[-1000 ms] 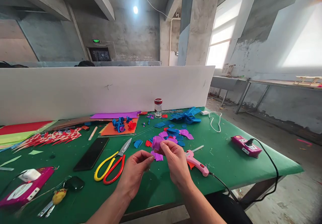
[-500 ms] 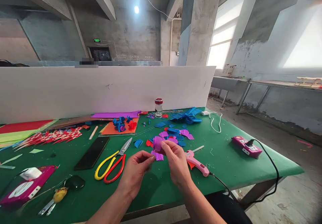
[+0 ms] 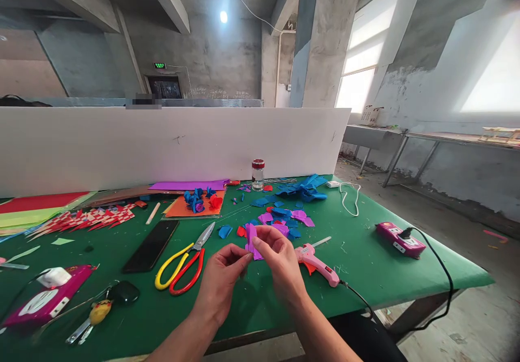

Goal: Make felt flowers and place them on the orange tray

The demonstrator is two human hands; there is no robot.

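My right hand pinches a curled piece of purple crepe paper between thumb and fingertips. My left hand is closed in a pinch just to the left, its fingertips close to the paper's lower edge; what they hold, if anything, is too small to make out. Beyond the hands lie loose blue, red and purple paper petals. A pink glue gun rests right of my right hand, with a bit of orange-red paper under it. Scissors with one yellow and one red handle lie left of my left hand.
Finished-looking blue paper flowers sit on orange paper. A glass jar stands by the white partition. Around lie a black phone, keys, a power strip with a black cord, and crumpled blue paper.
The purple paper in my right hand has turned, from a broad rounded face to a narrower upright shape. Both hands stay in nearly the same place; the view has shifted slightly.
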